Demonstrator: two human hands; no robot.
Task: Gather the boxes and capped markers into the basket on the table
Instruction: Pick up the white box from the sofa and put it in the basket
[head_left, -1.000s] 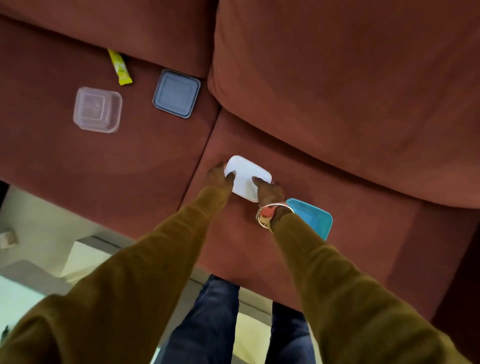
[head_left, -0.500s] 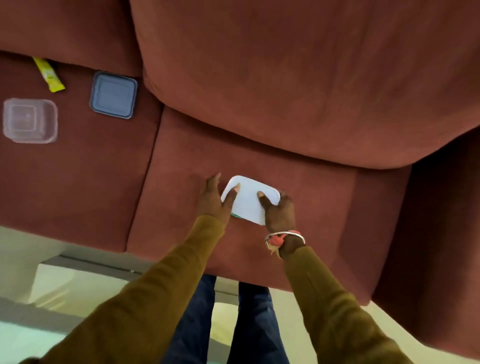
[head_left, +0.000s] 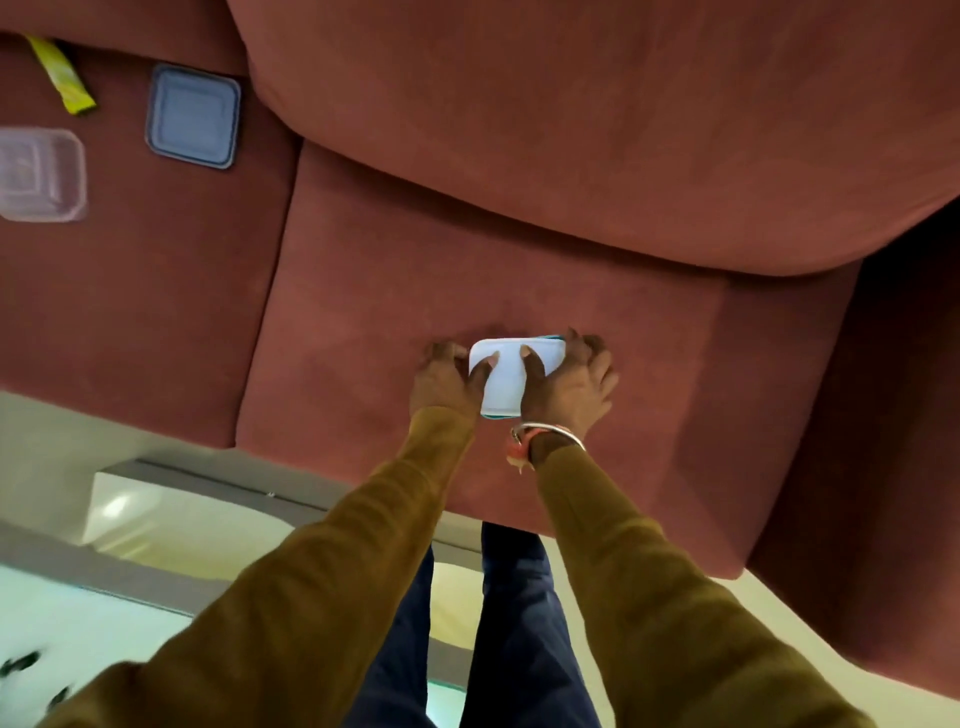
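A small box with a white lid (head_left: 506, 382) and a teal base lies on the right seat cushion of a red-brown sofa (head_left: 363, 322). My left hand (head_left: 447, 379) grips its left side, thumb on the lid. My right hand (head_left: 569, 384) grips its right side, thumb on the lid, a bangle at the wrist. On the left cushion lie a box with a grey-blue lid (head_left: 193, 117), a clear lidless plastic box (head_left: 39, 176) and a yellow marker (head_left: 61, 77). No basket is in view.
The sofa's back cushions (head_left: 571, 130) rise behind the seat and an armrest (head_left: 872, 441) stands at the right. Pale floor (head_left: 197, 530) and my blue-trousered legs (head_left: 509, 623) show below the seat's front edge.
The white lid, first apart from the teal base, now sits on it with both hands around the box. The view has swung, leaving the box and hands lower and further right.
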